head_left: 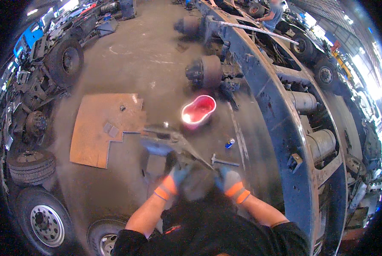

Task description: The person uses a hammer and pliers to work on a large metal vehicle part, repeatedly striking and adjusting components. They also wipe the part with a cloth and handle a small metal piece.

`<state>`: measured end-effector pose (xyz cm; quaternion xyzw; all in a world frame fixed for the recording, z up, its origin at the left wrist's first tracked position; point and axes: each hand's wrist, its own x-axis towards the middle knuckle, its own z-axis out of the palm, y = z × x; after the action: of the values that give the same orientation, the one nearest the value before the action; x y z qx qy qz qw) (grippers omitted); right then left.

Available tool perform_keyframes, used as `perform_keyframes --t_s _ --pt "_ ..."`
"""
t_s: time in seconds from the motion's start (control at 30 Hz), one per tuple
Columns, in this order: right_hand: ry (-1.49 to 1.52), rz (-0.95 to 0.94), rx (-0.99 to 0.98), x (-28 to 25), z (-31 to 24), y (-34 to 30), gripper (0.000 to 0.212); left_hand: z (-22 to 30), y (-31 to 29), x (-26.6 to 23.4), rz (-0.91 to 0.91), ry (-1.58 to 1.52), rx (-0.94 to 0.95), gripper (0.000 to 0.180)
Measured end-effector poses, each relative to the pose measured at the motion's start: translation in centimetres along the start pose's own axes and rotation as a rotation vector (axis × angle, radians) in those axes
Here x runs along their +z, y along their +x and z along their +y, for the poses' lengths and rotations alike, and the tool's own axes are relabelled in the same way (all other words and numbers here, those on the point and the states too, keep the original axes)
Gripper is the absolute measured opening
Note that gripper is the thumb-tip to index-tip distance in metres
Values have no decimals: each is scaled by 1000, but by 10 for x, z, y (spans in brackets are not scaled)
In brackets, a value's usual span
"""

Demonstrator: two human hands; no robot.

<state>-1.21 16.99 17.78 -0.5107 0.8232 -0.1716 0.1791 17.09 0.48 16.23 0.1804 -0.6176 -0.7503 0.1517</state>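
My left hand (179, 174), in a grey-blue glove with an orange cuff, closes on the near side of a long, bent grey metal piece (180, 144); its fingers are smeared by motion. At the piece's tapered right end, my right hand (228, 178), gloved alike, grips the tip, its fingers partly hidden. The metal piece slants above the floor, its far left end close to a rusty steel plate (90, 136). A hammer (226, 162) lies just beyond my right hand. Past it is a small blue can (229, 143). Farther off rests a red tub with a pale rim (198, 112).
A long truck chassis frame (280, 128) runs along my right, with axle hubs (210, 71) beside it. Wheels (46, 224) and a tyre (31, 166) line the left. Small metal blocks (110, 129) lie on the rusty plate. Another person (273, 18) is at the far right.
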Motion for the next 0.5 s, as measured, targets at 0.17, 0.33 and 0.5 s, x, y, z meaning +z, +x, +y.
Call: perform_keyframes --t_s 0.17,0.33,0.5 --pt "369 -40 206 19 22 -13 33 -9 8 3 3 -387 -401 35" --pt "-72 -253 -36 -37 -7 8 27 24 9 22 238 -497 -449 31" --pt "42 -151 -201 6 45 34 20 -18 30 25 172 -488 -236 35"
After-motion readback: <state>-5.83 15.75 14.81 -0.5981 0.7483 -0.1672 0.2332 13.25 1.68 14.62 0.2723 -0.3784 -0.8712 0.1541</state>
